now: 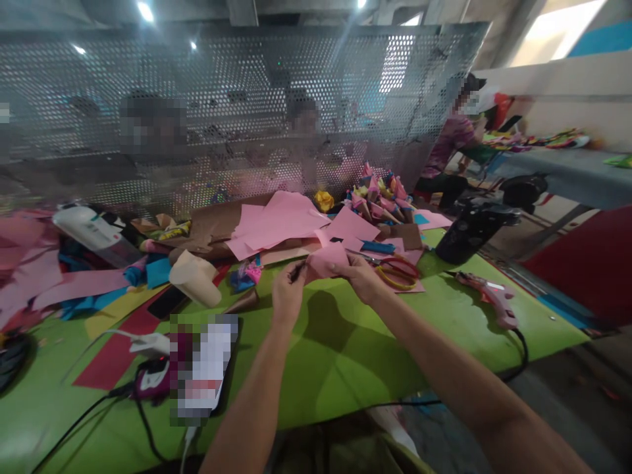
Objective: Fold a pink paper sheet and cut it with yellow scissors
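Both hands are raised over the green table [340,368], with a curved piece of pink paper [326,261] between them. My left hand [287,289] pinches the paper's left edge; something small and dark shows at its fingertips, too blurred to name. On the paper's right side, the fingers of my right hand [359,275] are closed. Just beyond my right hand lie scissors [399,271] with red and yellow handles. Large pink sheets [284,224] are piled behind. A brown paper cone [244,301] rests left of my left hand.
A pink glue gun [488,296] with a black cord lies at the right. Left are a phone [210,365], a power strip [155,378] and a paper roll [195,278]. Finished-looking paper cones [380,194] heap before a perforated metal screen [222,99]. A person [447,141] sits beyond.
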Tool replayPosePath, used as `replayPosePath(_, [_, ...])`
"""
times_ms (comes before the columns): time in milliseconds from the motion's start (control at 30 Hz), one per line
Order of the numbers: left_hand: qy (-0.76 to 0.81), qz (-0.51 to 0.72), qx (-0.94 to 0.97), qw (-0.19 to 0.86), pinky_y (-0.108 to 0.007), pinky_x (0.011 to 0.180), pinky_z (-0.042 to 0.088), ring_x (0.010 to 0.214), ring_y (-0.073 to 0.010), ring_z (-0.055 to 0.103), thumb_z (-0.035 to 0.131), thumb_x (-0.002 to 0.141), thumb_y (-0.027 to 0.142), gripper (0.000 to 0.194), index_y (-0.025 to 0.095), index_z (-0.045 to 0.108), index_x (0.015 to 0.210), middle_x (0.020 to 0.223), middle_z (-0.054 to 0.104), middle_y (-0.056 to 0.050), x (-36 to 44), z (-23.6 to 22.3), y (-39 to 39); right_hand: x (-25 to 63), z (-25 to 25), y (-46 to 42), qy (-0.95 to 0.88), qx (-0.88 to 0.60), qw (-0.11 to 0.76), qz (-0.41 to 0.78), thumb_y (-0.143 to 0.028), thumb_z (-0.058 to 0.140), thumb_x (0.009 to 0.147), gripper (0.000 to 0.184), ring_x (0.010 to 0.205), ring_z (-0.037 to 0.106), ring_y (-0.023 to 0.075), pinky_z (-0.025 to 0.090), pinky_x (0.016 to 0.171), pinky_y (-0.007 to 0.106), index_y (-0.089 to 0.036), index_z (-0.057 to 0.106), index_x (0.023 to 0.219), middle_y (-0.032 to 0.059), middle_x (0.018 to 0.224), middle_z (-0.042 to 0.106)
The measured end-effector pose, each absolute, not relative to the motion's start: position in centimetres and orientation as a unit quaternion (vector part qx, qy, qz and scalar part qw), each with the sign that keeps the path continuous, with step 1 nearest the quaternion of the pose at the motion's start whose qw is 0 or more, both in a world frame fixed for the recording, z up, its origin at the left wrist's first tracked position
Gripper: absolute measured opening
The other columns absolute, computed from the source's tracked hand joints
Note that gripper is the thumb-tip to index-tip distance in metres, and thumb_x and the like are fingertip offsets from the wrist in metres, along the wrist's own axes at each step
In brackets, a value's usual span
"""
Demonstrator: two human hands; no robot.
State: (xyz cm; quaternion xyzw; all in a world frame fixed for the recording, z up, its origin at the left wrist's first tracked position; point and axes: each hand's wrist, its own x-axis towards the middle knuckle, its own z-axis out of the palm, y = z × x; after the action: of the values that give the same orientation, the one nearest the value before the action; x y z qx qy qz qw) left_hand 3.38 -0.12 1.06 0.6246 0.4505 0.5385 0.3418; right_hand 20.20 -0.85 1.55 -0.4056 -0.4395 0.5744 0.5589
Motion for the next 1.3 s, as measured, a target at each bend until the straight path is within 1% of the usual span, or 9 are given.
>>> replayPosePath(200, [0.453, 0.51, 0.689, 0.244, -0.035, 0.087, 0.052, 0.09, -0.0205, 0.069, 0.056, 0.085, 0.017, 0.022, 0.02, 0.071, 0.099, 0.099, 0.074, -0.007, 3.4, 1.1, -0.8, 20.0, 0.9, -0.7, -0.401, -0.402, 0.573, 0.591, -0.047, 0.082, 0.059, 0.032, 0.069, 0.064, 0.0178, 0.05, 0.067, 0.028, -0.019, 0.071, 0.07, 0.0041, 0.075, 0.073])
replayPosePath(433, [0.439, 0.511, 0.703, 0.228, -0.033, 0.085, 0.054, 0.089, -0.0186, 0.07, 0.054, 0.086, 0.014, 0.023, 0.02, 0.071, 0.101, 0.101, 0.075, -0.006, 3.6, 0.8, -0.8, 19.6, 0.9, -0.7, -0.378, -0.371, 0.57, 0.628, -0.035, 0.088, 0.05, 0.032, 0.069, 0.067, 0.0173, 0.052, 0.074, 0.03, -0.02, 0.074, 0.074, 0.0025, 0.077, 0.075])
replayPosePath(633, [0.433, 0.486, 0.741, 0.164, -0.033, 0.089, 0.054, 0.097, -0.0198, 0.07, 0.054, 0.085, 0.009, 0.029, 0.02, 0.07, 0.107, 0.107, 0.074, -0.007, 3.7, 0.8, -1.0, 19.8, 1.2, -0.7, -0.321, -0.361, 0.573, 0.661, -0.036, 0.086, 0.055, 0.029, 0.072, 0.07, 0.0173, 0.052, 0.073, 0.027, -0.018, 0.073, 0.075, 0.0033, 0.079, 0.076])
replayPosePath(767, [0.42, 0.488, 0.751, 0.148, -0.033, 0.087, 0.055, 0.095, -0.0201, 0.071, 0.056, 0.086, 0.014, 0.026, 0.019, 0.071, 0.106, 0.106, 0.074, -0.008, 3.7, 0.7, -1.0, 19.6, 0.9, -0.7, -0.322, -0.375, 0.581, 0.647, -0.033, 0.088, 0.051, 0.032, 0.064, 0.067, 0.0155, 0.05, 0.065, 0.026, -0.016, 0.072, 0.074, 0.0034, 0.076, 0.075])
replayPosePath(933, [0.429, 0.496, 0.74, 0.149, -0.031, 0.083, 0.056, 0.089, -0.0194, 0.072, 0.057, 0.087, 0.019, 0.021, 0.019, 0.072, 0.102, 0.1, 0.076, -0.008, 3.7, 0.5, -0.8, 19.9, 0.2, -0.4, -0.395, -0.406, 0.546, 0.617, -0.04, 0.085, 0.056, 0.035, 0.062, 0.062, 0.0138, 0.048, 0.064, 0.027, -0.015, 0.07, 0.077, 0.0031, 0.073, 0.072])
replayPosePath(1033, [0.448, 0.504, 0.726, 0.139, -0.031, 0.084, 0.055, 0.088, -0.0195, 0.072, 0.057, 0.087, 0.019, 0.021, 0.019, 0.073, 0.101, 0.099, 0.076, -0.008, 3.6, 0.4, -0.7, 20.3, 0.4, -0.3, -0.457, -0.454, 0.586, 0.491, -0.041, 0.081, 0.062, 0.042, 0.072, 0.062, 0.0164, 0.049, 0.069, 0.03, -0.017, 0.067, 0.094, 0.005, 0.089, 0.071])
replayPosePath(1133, [0.467, 0.506, 0.712, 0.134, -0.032, 0.082, 0.055, 0.086, -0.0199, 0.072, 0.057, 0.087, 0.019, 0.022, 0.019, 0.073, 0.103, 0.098, 0.076, -0.008, 3.6, 0.6, -0.8, 20.6, 1.2, -0.7, -0.548, -0.496, 0.62, 0.262, -0.041, 0.076, 0.071, 0.051, 0.091, 0.061, 0.0203, 0.049, 0.081, 0.036, -0.023, 0.061, 0.116, 0.0087, 0.115, 0.064])
replayPosePath(1200, [0.475, 0.504, 0.708, 0.138, -0.032, 0.082, 0.055, 0.085, -0.0201, 0.072, 0.058, 0.087, 0.018, 0.023, 0.019, 0.072, 0.104, 0.097, 0.076, -0.008, 3.6, 0.7, -1.0, 20.6, 1.8, -1.2, -0.625, -0.488, 0.594, 0.138, -0.04, 0.072, 0.077, 0.041, 0.105, 0.057, 0.0237, 0.046, 0.091, 0.041, -0.027, 0.063, 0.115, 0.0085, 0.124, 0.061])
replayPosePath(1300, [0.475, 0.508, 0.703, 0.149, -0.031, 0.082, 0.054, 0.085, -0.0196, 0.071, 0.057, 0.087, 0.018, 0.024, 0.019, 0.072, 0.105, 0.098, 0.076, -0.008, 3.6, 0.8, -1.2, 20.0, 2.1, -1.9, -0.699, -0.466, 0.541, 0.04, -0.036, 0.067, 0.084, 0.022, 0.111, 0.056, 0.0256, 0.042, 0.096, 0.044, -0.028, 0.07, 0.104, 0.0064, 0.117, 0.066])
